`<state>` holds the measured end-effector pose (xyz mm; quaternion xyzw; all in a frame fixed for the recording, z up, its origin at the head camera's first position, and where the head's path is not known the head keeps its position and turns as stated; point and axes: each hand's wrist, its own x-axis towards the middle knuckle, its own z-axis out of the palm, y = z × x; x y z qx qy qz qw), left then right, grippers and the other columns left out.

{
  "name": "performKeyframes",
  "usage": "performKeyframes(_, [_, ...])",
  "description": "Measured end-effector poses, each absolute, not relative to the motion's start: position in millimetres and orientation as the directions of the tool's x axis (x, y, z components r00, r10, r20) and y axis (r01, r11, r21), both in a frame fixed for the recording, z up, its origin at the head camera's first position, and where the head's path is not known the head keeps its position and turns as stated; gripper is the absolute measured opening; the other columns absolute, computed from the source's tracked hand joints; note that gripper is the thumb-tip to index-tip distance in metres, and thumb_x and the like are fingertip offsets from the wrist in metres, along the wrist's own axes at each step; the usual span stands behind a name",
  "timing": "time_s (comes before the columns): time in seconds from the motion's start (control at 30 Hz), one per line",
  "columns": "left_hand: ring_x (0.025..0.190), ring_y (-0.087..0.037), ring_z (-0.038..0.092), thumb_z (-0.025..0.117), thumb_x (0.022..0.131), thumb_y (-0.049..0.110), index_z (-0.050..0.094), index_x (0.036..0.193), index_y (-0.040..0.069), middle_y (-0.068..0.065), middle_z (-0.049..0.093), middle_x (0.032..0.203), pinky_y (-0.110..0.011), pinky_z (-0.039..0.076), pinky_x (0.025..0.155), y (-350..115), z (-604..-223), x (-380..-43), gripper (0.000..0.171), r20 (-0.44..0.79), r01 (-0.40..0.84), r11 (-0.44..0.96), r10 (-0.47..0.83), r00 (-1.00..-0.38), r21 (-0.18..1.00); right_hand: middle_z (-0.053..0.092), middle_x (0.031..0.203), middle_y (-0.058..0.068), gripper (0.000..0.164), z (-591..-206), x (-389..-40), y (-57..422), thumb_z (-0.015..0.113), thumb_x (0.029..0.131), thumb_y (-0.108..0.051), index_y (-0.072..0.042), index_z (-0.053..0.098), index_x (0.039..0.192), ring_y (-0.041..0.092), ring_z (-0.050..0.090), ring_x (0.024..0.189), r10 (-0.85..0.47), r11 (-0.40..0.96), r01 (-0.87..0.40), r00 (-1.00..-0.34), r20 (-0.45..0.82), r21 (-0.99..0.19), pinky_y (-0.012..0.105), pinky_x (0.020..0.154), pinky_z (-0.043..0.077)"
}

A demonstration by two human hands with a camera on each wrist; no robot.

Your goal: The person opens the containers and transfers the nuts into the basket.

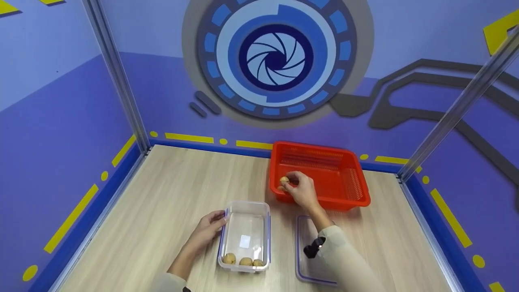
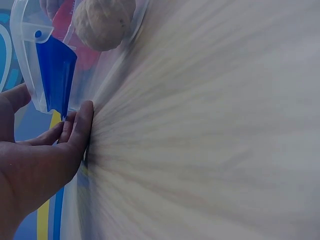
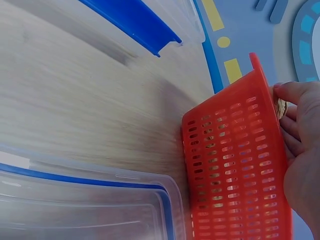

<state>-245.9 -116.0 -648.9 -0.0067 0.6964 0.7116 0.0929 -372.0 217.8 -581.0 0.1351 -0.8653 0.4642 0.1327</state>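
A clear plastic food container [image 1: 244,221] with blue side clips stands at the middle front of the table. Three walnuts [image 1: 245,261] lie at its near end. My left hand [image 1: 206,230] holds the container's left side, thumb at the rim and fingers by the blue clip [image 2: 56,75]. Over the left part of a red plastic basket [image 1: 324,205], my right hand [image 1: 300,190] pinches a walnut [image 1: 284,179] between thumb and fingers. Another tan piece shows just below it, partly hidden by the hand. In the right wrist view the walnut [image 3: 281,108] appears at the basket's rim.
A clear lid [image 1: 305,259] with a blue edge lies right of the container, partly under the right forearm. The basket stands against the back wall [image 1: 170,101]. Metal posts [image 1: 117,73] rise at the table's back corners. Tan shapes show through the basket's slots.
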Motion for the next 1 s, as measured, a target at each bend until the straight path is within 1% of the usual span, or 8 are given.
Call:
performKeyframes(0.27, [0.140, -0.044, 0.050, 0.063, 0.108, 0.022, 0.040, 0.153, -0.014, -0.032, 0.048, 0.152, -0.051, 0.051, 0.112, -116.2, -649.0, -246.1, 0.062, -0.142, -0.145, -0.021, 0.113, -0.983, 0.989, 0.075, 0.108, 0.007, 0.031, -581.0, -372.0, 217.1, 0.085, 0.092, -0.013, -0.001, 0.074, 0.118, 0.023, 0.070, 0.100, -0.115, 0.541, -0.351, -0.931, 0.346, -0.765, 0.044, 0.096, 0.060])
performKeyframes(0.5, [0.138, -0.042, 0.051, 0.065, 0.107, 0.025, 0.039, 0.153, -0.015, -0.032, 0.049, 0.151, -0.051, 0.050, 0.112, -117.1, -648.0, -245.7, 0.066, -0.136, -0.141, -0.034, 0.118, -0.984, 0.989, 0.075, 0.107, 0.007, 0.034, -580.0, -371.5, 215.5, 0.086, 0.091, -0.014, 0.000, 0.074, 0.119, 0.023, 0.069, 0.099, -0.123, 0.557, -0.348, -0.933, 0.339, -0.754, 0.044, 0.097, 0.060])
performKeyframes(0.7, [0.139, -0.041, 0.049, 0.062, 0.109, 0.023, 0.038, 0.153, -0.014, -0.030, 0.047, 0.151, -0.053, 0.048, 0.114, -119.2, -649.0, -246.6, 0.062, -0.136, -0.144, -0.043, 0.151, -0.979, 0.989, 0.075, 0.103, 0.010, 0.030, -581.6, -373.2, 215.7, 0.087, 0.089, -0.011, 0.002, 0.075, 0.114, 0.026, 0.071, 0.095, -0.141, 0.582, -0.385, -0.915, 0.378, -0.716, 0.045, 0.093, 0.061])
performKeyframes(1.0, [0.138, -0.040, 0.050, 0.064, 0.108, 0.020, 0.038, 0.152, -0.016, -0.032, 0.047, 0.151, -0.051, 0.050, 0.113, -116.4, -651.0, -246.4, 0.062, -0.140, -0.149, -0.059, 0.135, -0.981, 0.987, 0.075, 0.103, 0.008, 0.028, -580.8, -369.4, 216.9, 0.087, 0.090, -0.011, 0.000, 0.075, 0.112, 0.023, 0.071, 0.095, -0.165, 0.580, -0.390, -0.916, 0.365, -0.716, 0.043, 0.093, 0.062])
